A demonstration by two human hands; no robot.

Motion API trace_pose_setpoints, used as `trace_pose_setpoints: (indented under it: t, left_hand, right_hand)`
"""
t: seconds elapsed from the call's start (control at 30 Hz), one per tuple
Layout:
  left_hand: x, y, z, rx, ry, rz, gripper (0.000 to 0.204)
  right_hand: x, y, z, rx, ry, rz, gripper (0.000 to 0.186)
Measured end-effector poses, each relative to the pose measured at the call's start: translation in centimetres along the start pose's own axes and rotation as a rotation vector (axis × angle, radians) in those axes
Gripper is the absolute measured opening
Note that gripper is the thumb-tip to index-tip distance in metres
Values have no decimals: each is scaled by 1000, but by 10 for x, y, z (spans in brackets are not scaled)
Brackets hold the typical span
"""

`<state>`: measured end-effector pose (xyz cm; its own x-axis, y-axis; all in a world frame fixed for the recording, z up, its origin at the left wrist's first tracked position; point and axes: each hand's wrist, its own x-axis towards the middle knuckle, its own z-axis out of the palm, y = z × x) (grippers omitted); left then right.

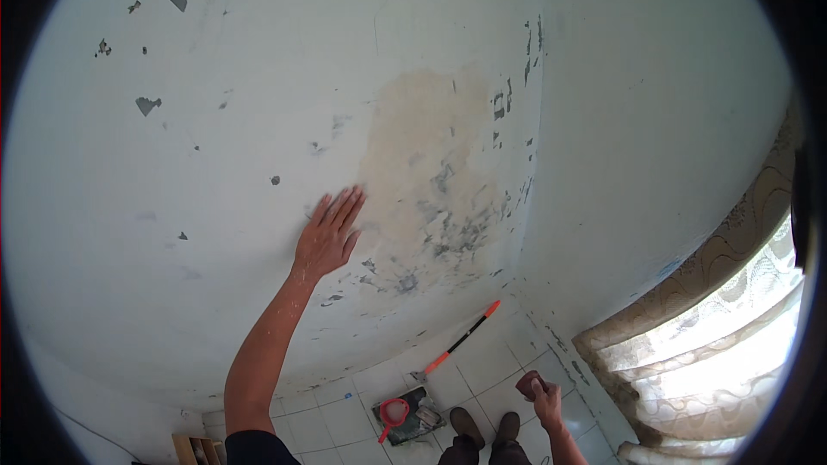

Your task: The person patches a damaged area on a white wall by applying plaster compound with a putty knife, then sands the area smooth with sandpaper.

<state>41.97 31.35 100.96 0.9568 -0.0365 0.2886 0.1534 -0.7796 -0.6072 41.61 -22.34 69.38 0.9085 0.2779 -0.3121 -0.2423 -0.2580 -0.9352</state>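
Note:
My left hand [326,237] lies flat against the white wall [258,103], fingers stretched out. Its fingertips reach the left edge of a beige patch [418,133] that has dark scuffed marks lower down. Lower right, away from the wall patch and over the floor, my right hand [546,405] is closed round a reddish-brown piece of sandpaper [530,385]. The sandpaper looks folded or curled, and its lower part is hidden by my fingers.
On the tiled floor [301,430] lie a scraper with a long orange and black handle [465,334] and a dark board [405,439] bearing a red-handled strainer [394,413] and a crumpled pale bag [428,416]. Patterned curtains [689,353] hang at right; a wooden rack [196,448] stands lower left.

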Motion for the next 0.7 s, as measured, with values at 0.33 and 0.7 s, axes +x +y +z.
trace_pose_setpoints:
  t: [0.33,0.7]
  left_hand:
    - [151,-19,-94,58,290,94,72]
    - [78,-91,-112,30,223,76,77]
  right_hand:
    - [-13,-15,9,97,78,23,42]
    - [32,-48,67,-16,187,-230,40]
